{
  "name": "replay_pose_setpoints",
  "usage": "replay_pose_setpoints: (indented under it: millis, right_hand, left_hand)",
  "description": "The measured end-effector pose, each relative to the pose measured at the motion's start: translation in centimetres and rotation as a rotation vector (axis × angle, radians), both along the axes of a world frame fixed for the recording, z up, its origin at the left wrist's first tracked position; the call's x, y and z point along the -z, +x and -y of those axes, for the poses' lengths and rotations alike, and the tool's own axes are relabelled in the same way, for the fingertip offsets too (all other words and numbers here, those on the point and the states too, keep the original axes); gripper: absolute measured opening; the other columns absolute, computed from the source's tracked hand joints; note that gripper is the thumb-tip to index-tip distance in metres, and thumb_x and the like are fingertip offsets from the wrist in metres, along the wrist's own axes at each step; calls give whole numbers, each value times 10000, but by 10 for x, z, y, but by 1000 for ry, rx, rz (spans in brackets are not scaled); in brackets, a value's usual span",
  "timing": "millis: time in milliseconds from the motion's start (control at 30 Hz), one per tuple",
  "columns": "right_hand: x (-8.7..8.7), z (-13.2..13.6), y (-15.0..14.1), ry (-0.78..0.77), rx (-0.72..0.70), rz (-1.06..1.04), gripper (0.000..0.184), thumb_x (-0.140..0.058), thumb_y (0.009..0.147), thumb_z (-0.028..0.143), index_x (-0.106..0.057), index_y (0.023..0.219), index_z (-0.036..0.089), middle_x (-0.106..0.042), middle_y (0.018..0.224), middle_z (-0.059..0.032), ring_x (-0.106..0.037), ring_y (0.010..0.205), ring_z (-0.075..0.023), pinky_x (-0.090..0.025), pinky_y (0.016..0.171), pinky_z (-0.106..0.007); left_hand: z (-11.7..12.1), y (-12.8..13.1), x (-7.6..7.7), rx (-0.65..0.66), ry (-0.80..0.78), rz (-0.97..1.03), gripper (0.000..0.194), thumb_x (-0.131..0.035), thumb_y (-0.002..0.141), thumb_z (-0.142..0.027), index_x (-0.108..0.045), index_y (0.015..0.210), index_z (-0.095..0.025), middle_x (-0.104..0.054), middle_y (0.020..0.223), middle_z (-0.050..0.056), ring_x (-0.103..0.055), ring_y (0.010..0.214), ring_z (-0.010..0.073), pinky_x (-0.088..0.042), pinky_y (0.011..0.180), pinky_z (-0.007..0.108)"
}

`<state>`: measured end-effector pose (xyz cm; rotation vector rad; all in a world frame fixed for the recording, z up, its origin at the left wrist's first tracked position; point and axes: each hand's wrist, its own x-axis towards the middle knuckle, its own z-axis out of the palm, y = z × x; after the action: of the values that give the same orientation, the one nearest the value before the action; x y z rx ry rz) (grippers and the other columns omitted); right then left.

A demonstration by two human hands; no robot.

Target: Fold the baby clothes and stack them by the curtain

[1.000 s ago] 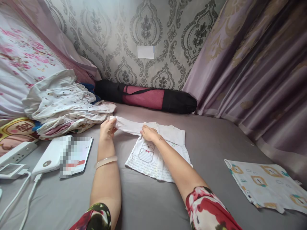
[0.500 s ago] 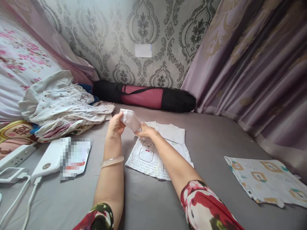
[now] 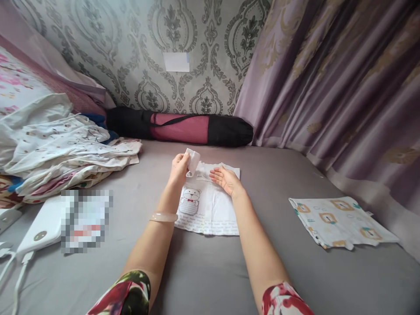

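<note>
White shirt lies on the grey sheet; my left hand pinches its raised sleeve, my right hand is open over it. I'd pinch lightly, avoiding creases.

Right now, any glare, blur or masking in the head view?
Head view: pale haze washes out the upper-left wallpaper; the curtain darkens toward the top right corner; a mosaic patch hides an item beside the white power bank; small print on the white shirt is too soft to read.
</note>
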<state>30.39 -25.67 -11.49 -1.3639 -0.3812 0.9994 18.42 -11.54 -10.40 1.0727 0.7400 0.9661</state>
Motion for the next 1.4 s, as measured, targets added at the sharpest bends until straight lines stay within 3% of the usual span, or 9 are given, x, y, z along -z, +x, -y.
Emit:
replay_pose_setpoints:
  millis: [200,333,467,567,700,833,1000,1200,1400]
  right_hand:
    - [-1,-7,-3,39,-14,-213,419,-292,1015,448,-545,1062,117,-677,1101,-185,-697,927,-184,-570,824,-314]
    - [0,-12,-2,54,38,-323,452,-299,1007,496,-560,1060,131,-701,925,-118,-693,786,-176,-591,709,-317]
    - [3,-10,1,85,76,-309,298,-451,976,406,-612,988,155,-711,902,-80,-686,793,-184,-604,684,-341]
    - [7,-8,2,88,74,-199,74,-554,877,142,-621,905,158,-709,820,-37,-681,757,-158,-603,734,-320]
    - [12,-9,5,58,113,-58,248,-497,766,4,-627,892,173,-706,775,-3,-686,768,-151,-599,762,-315]
    - [20,-12,12,7,166,86,306,-489,757,47,-649,996,153,-720,832,-24,-689,775,-161,-590,750,-316]
    - [29,-8,25,-219,202,456,303,-487,821,147,-684,1051,153,-723,890,-52,-693,794,-175,-555,754,-277]
    - [24,1,25,-529,189,936,270,-491,883,196,-693,1059,164,-721,995,-104,-653,1019,-243,-473,879,-293]
    - [21,5,17,-641,214,1099,298,-475,920,180,-624,1175,145,-689,1060,-132,-632,1043,-244,-444,876,-294]
  left_hand:
    - [26,20,16,96,76,-78,452,-661,736,-608,-547,831,-181,-591,706,-3,-582,651,128,-464,603,231]
    - [30,21,8,308,26,-53,530,-452,867,-670,-577,951,-162,-699,994,126,-656,993,215,-487,888,325]
    - [9,3,-1,197,-17,-47,604,-232,939,-647,-556,1038,-147,-665,1184,190,-607,1168,237,-416,1026,382]
    - [-11,-15,4,53,73,-136,500,-308,941,-570,-541,1075,-148,-667,1187,187,-611,1163,235,-425,1016,390]
    - [-22,-24,23,36,279,-435,306,-485,845,-305,-559,1099,-152,-684,1150,140,-606,1150,226,-434,1003,383]
    - [-15,-19,38,218,481,-711,489,-455,738,-112,-544,1216,-158,-629,1267,123,-571,1188,228,-436,1007,370]
    - [-4,-15,39,334,662,-971,704,-447,688,-27,-455,1376,-177,-513,1422,115,-490,1289,267,-395,1065,389]
    - [-3,-14,42,391,844,-1073,700,-416,712,-8,-411,1404,-112,-474,1450,150,-413,1360,251,-342,1119,373]
    - [-1,-12,40,378,896,-1150,629,-405,768,-27,-420,1386,-141,-471,1457,134,-363,1396,258,-331,1123,403]
